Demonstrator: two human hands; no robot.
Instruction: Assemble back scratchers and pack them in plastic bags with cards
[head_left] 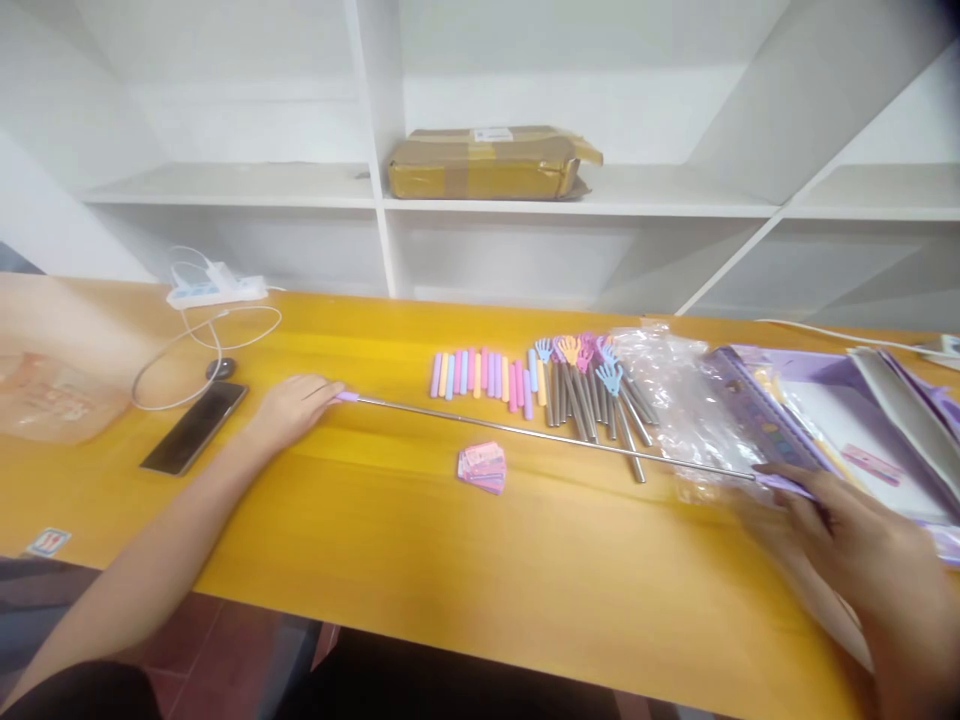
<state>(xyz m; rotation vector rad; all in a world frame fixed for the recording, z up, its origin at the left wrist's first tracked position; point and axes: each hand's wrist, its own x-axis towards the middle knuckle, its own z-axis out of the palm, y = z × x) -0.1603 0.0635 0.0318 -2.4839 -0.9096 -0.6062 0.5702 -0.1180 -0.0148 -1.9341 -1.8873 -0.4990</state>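
Observation:
A telescopic back scratcher (547,436), its thin metal rod drawn out long, stretches across the table between my two hands. My left hand (296,408) is closed around its purple left end. On the right, my right hand (847,520) grips the other purple end, partly hidden by the fingers. Behind the rod lies a pile of back scratchers (592,385) with coloured hand-shaped heads and metal shafts. Beside them is a row of pastel handle sleeves (480,373). Nearer me, a small stack of pink cards (482,467) rests on the table.
Clear plastic bags (675,400) lie beside a purple box (817,365) at the right. A phone (195,428), a black mouse (220,369), a white cable and a power strip (217,290) occupy the left. A taped cardboard package (487,165) sits on the shelf.

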